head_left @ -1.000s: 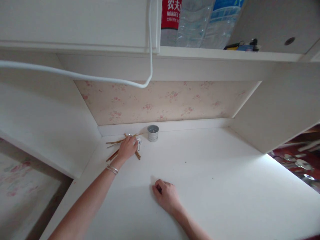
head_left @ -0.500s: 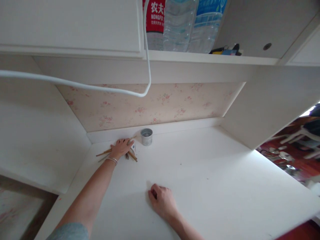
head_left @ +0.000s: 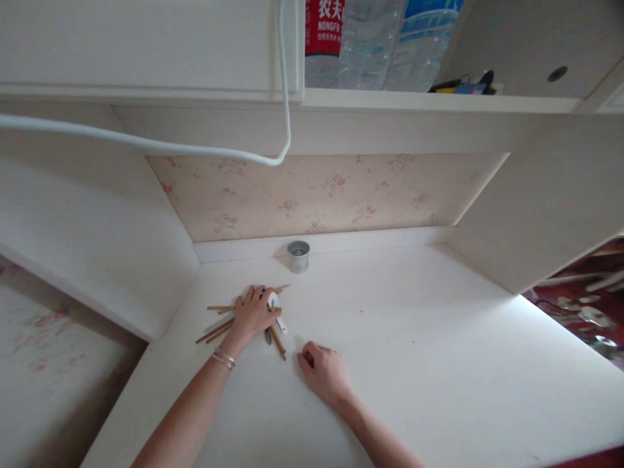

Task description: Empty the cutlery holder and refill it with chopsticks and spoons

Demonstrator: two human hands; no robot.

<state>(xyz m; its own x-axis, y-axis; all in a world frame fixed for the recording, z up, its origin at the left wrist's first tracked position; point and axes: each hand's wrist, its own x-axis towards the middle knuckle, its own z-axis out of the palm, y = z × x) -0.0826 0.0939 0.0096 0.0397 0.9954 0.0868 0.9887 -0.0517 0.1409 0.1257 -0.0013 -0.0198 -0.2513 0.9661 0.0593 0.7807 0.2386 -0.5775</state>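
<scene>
My left hand [head_left: 253, 313] lies palm down with fingers spread on a loose pile of wooden chopsticks [head_left: 214, 328] on the white desk [head_left: 400, 351]. A white spoon [head_left: 274, 305] pokes out from under its fingers on the right. My right hand [head_left: 323, 372] rests on the desk a little to the right of the pile, fingers curled into a loose fist with nothing visible in it. A small perforated metal cup [head_left: 298, 256] stands upright at the back wall, beyond the left hand.
A white cable [head_left: 283, 97] hangs down from above and loops off to the left. Water bottles [head_left: 375, 42] stand on the shelf overhead. White cabinet walls close in the desk on the left and right. Clutter shows beyond the right edge.
My left hand has dragged the chopsticks and spoon back from beside the metal cup toward me, closer to my right hand. The right hand has stayed curled in place.
</scene>
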